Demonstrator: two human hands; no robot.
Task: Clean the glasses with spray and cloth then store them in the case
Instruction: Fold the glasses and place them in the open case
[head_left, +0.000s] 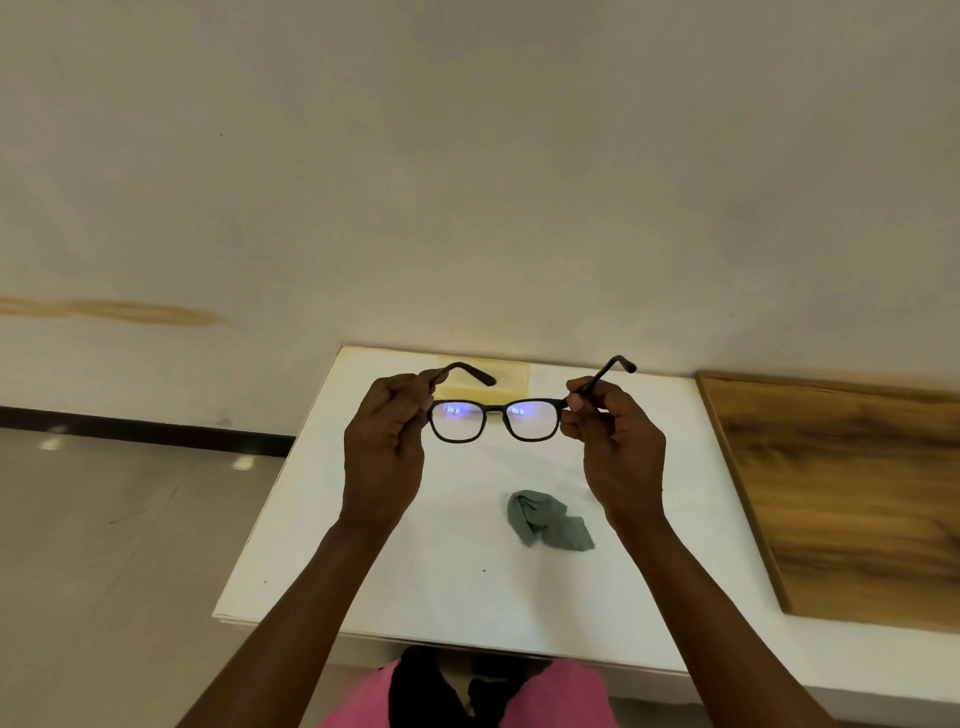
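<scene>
Hands (384, 441) (618, 447) around glasses (496, 420) temples

I counted one pair of glasses (494, 418) at 12 o'clock, one grey cloth (545, 521) at 5 o'clock from them, two hands, left (384, 441) and right (618, 447), one white table (415, 582), and one wooden board (852, 493) at 3 o'clock.

A white worktop (363, 545) stands against a pale wall (467, 182) with a yellowish stain. Beside it lies a wood-grain board (852, 493). Glossy tiled floor (104, 545) meets a black skirting (145, 426).
</scene>
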